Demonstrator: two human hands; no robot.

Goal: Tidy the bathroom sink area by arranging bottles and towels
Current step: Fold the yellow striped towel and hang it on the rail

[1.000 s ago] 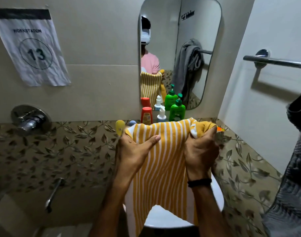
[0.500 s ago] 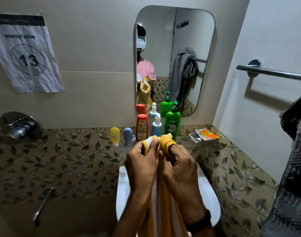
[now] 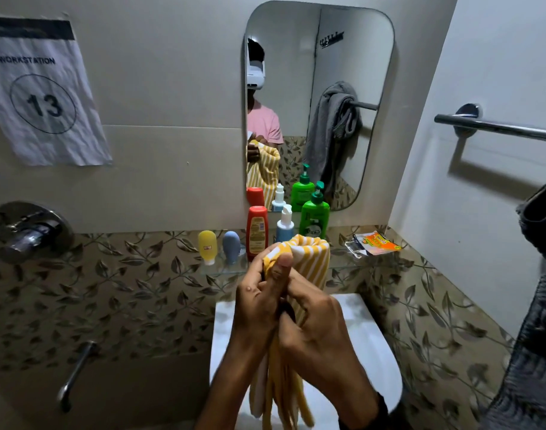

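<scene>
A yellow-and-white striped towel (image 3: 312, 259) is bunched lengthwise over the white sink (image 3: 371, 342), its tail hanging down between my wrists. My left hand (image 3: 259, 302) grips its upper part, thumb pressed on the fold. My right hand (image 3: 318, 330) is closed on it just below, touching the left. On the glass shelf (image 3: 222, 268) behind stand a yellow tube (image 3: 207, 246), a blue-grey tube (image 3: 231, 246), a red bottle (image 3: 257, 231), a light blue spray bottle (image 3: 284, 224) and a green pump bottle (image 3: 314, 214).
An orange sachet (image 3: 377, 243) lies at the shelf's right end. A chrome towel rail (image 3: 495, 128) runs along the right wall, with a grey towel (image 3: 535, 352) hanging at the far right. A mirror (image 3: 321, 72) is above the shelf; chrome taps (image 3: 30, 231) on the left wall.
The towel was held spread wide between both hands, then gathered together. Now it is bunched narrow, with my right hand shifted lower on it and my left thumb on top.
</scene>
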